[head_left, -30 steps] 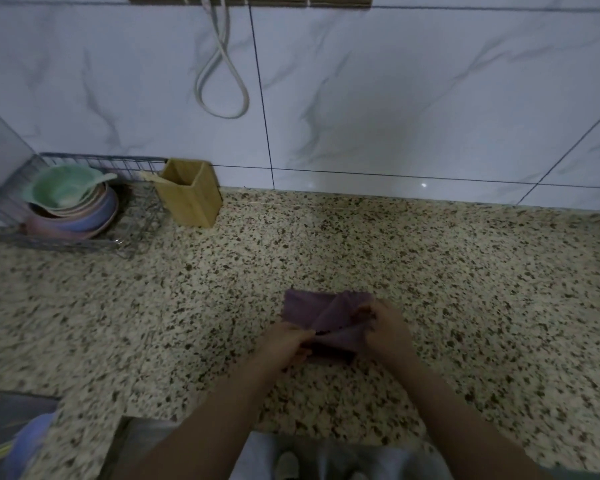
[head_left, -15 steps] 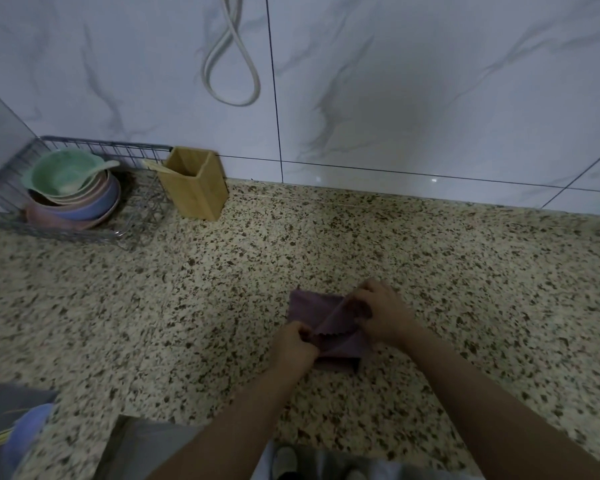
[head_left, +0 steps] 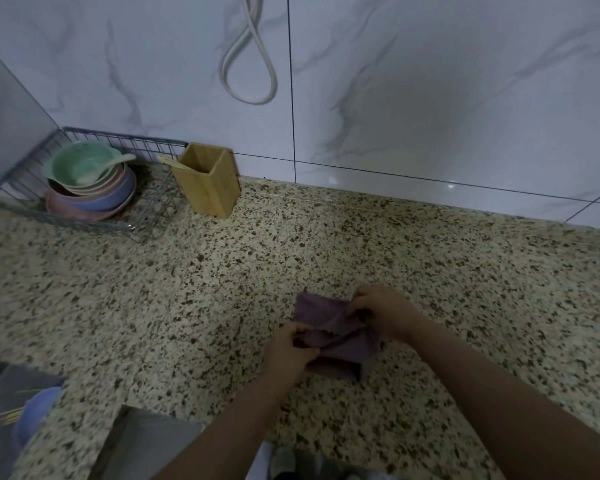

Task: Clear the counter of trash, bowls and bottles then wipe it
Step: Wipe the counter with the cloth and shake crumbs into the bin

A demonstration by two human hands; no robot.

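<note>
Your fingers (head_left: 355, 308) were curled tight, both hands pinching the purple cloth (head_left: 329, 332) lying on the counter (head_left: 187, 289) in front of you. To fold it well, you needed matched edges and a flat pad before wiping.

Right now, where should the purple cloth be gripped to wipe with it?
Probably by the bunched upper folds of the purple cloth, from above: the left hand and right hand already pinch its edges, and its lower layer lies flat on the counter.
</note>
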